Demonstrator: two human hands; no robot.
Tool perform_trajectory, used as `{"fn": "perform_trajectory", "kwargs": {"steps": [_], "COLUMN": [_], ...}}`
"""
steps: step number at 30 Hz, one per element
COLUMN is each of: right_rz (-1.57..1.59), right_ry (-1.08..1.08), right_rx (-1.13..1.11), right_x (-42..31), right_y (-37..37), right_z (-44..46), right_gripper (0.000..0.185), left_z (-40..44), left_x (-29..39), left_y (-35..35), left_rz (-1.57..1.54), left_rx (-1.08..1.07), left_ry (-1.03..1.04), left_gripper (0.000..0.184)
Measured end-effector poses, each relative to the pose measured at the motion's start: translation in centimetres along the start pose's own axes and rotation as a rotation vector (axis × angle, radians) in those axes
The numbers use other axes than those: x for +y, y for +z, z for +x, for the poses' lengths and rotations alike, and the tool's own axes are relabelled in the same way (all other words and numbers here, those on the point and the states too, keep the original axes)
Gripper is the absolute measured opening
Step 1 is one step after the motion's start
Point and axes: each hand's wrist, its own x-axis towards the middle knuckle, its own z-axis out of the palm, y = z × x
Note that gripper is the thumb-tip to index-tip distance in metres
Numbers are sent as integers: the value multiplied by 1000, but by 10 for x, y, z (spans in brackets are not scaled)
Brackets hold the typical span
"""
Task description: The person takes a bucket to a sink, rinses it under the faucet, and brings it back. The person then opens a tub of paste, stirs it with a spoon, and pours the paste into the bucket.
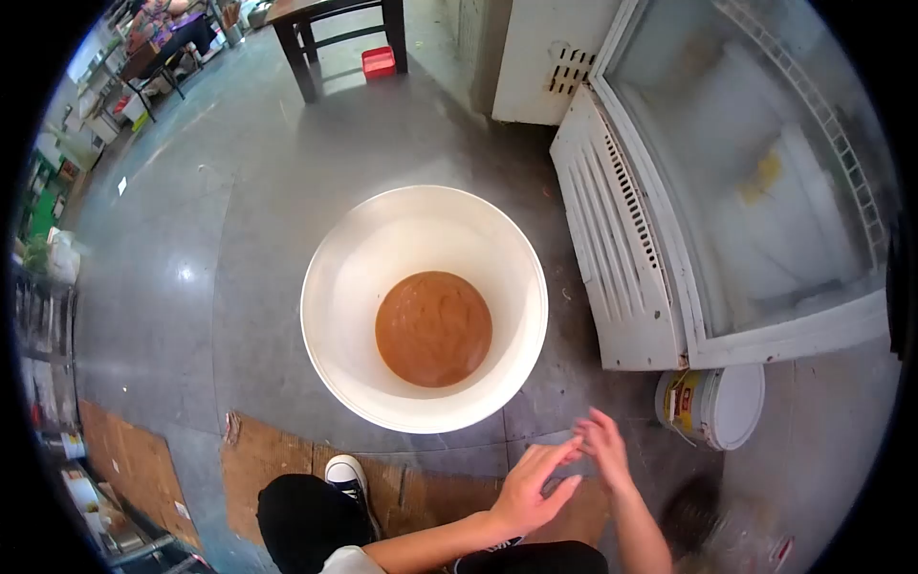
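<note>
My left hand reaches in from the bottom, with its fingers stretched out and the thumb apart. Beside it is my right hand, slightly blurred, its fingers extended and meeting or overlapping the left fingertips. I see nothing held in either hand. Both are in front of my body, to the lower right of a large white tub. A smooth brown liquid covers the bottom of the tub.
A glass-doored fridge cabinet stands at right, with a lidded white bucket beneath it. Flattened cardboard lies under my feet. At the back are a dark wooden table and a red basket. A person sits far left.
</note>
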Motion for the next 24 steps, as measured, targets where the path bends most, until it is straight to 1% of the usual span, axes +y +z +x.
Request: {"fn": "perform_trajectory", "kwargs": {"steps": [1, 2, 4, 5, 7, 9, 11, 12, 13, 15, 18, 22, 24], "right_rz": [11, 140, 347, 338, 450, 395, 361, 350, 295, 203, 98, 39, 69], "right_ry": [-115, -67, 94, 87, 95, 44, -6, -75, -107, -165, -172, -130, -125], "right_rx": [-185, -241, -229, -224, -167, -157, -83, -72, -40, -20, -77, -116, -104], "right_x": [-23, -56, -68, -77, -88, -90, -101, -99, -109, -123, -138, -142, -139], "right_y": [35, 73, 115, 128, 147, 149, 147, 139, 135, 120, 102, 80, 76], "right_z": [2, 1, 25, 31, 36, 34, 25, 28, 22, 11, -3, -11, -17], "right_gripper": [56, 56, 52, 52, 47, 47, 49, 52, 52, 44, 48, 49, 49], "left_z": [2, 1, -1, -2, -7, -16, -16, -17, -17, -18, -20, -25, -31], "left_x": [8, 16, 30, 37, 52, 59, 72, 77, 82, 82, 82, 84, 72], "left_y": [-2, -4, -9, -13, -20, -26, -37, -44, -52, -58, -61, -60, -54], "left_rz": [-11, -58, -144, -154, -256, -279, -313, -308, -307, -324, -337, -374, -305], "left_rx": [-6, 29, 107, 108, 168, 189, 227, 239, 248, 244, 193, 169, 18], "left_ry": [7, 45, 131, 139, 141, 165, 191, 238, 279, 259, 205, 238, 230], "left_gripper": [46, 44, 41, 41, 40, 40, 40, 40, 41, 41, 41, 42, 42]}}
